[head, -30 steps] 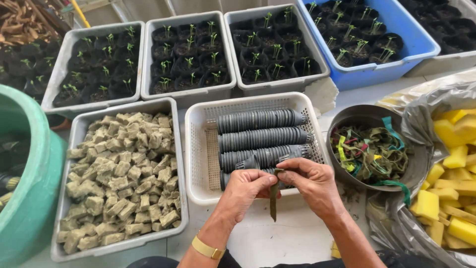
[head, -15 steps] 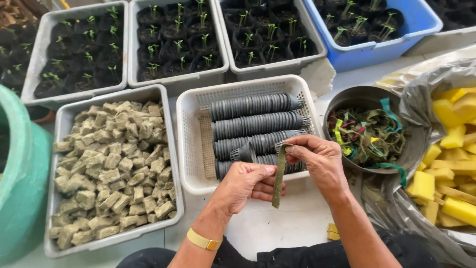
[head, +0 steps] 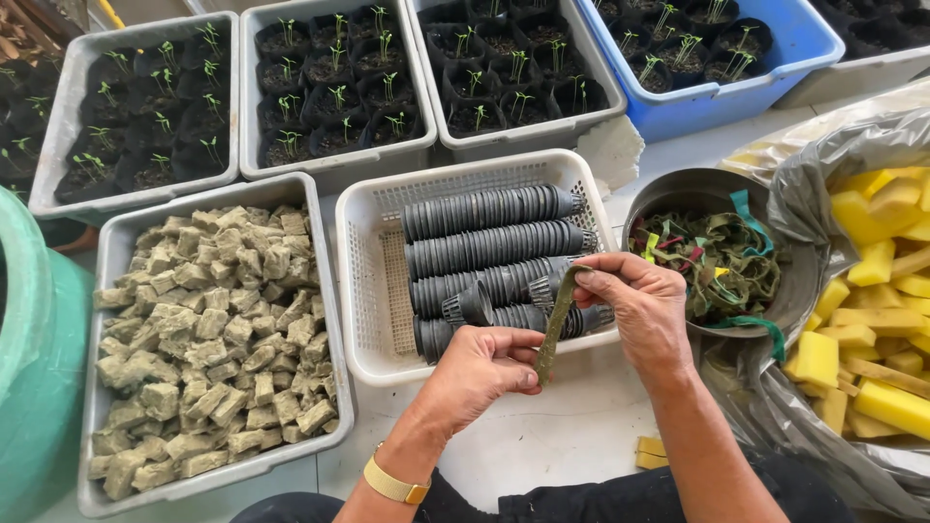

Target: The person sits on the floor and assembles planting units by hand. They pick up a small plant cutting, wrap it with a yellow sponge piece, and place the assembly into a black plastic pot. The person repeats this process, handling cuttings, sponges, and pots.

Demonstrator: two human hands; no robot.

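Note:
My right hand (head: 635, 302) pinches the top end of a narrow olive-green strip (head: 556, 324). My left hand (head: 481, 373) grips the strip's lower end and also holds a small black net pot (head: 469, 306) between thumb and fingers. Both hands hover over the front edge of a white mesh basket (head: 373, 291) that holds several stacked rows of black net pots (head: 489, 210). A gold watch sits on my left wrist.
A grey tray of brownish-green cubes (head: 199, 334) lies left. A metal bowl of coloured strips (head: 712, 254) and a plastic bag of yellow sponge pieces (head: 877, 291) lie right. Trays of seedlings in black pots (head: 334, 82), one blue (head: 697, 44), line the back. A green tub (head: 34, 358) stands far left.
The hands have shifted a little right and the strip is drawn out longer between them. The view has tilted down slightly.

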